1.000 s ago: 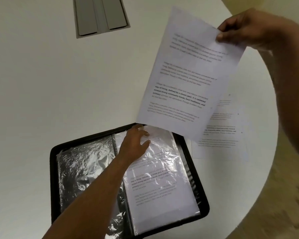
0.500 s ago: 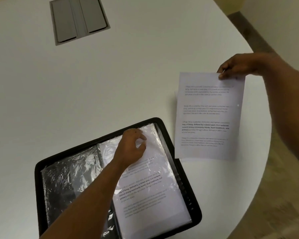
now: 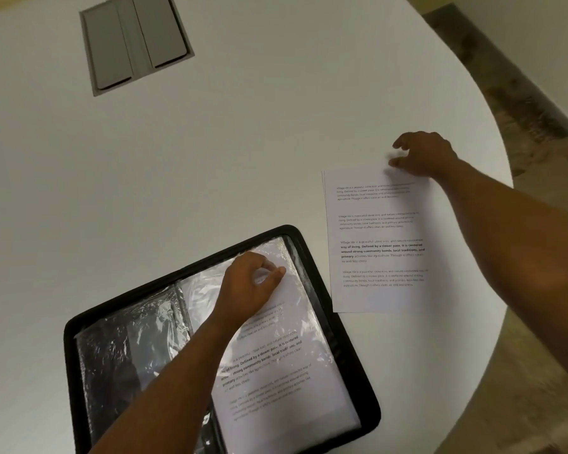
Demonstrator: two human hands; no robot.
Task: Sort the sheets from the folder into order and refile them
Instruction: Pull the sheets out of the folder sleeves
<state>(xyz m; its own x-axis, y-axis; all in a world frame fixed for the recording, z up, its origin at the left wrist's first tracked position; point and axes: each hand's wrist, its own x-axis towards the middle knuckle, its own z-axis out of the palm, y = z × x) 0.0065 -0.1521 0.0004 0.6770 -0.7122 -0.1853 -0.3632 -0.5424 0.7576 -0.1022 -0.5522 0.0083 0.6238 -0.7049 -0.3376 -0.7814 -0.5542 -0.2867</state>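
- folder point(image 3: 312, 257) open, near-centre on tabletop point(image 3: 243, 152); left hand point(image 3: 250, 286) grip pinches top of sleeved sheet point(image 3: 286, 371)
- loose sheet point(image 3: 379, 244) flat just right of it; right hand point(image 3: 423, 155) blurred at its far edge, grip unclear
- white round tabletop, grey hatch point(image 3: 135, 44) far left
- brown patterned floor point(image 3: 538, 93) right

A single view was given, from a wide-angle camera worn on the person's head. It looked forward and steeply down onto the white table point(image 3: 243, 152), near enough that both forearms entered from the bottom and right edges and filled much of the lower frame. The left hand point(image 3: 248, 286) sat low and centre, over the open folder point(image 3: 325, 290); the right hand point(image 3: 423, 157) reached farther out, at the top of the loose sheets point(image 3: 379, 244). The grey panel point(image 3: 135, 44) set in the table lay at the far, upper-left edge. The table's rounded edge curved down the right side, with floor point(image 3: 538, 322) beyond it. Straight lines bowed toward the frame's borders. No second view shared the scene.
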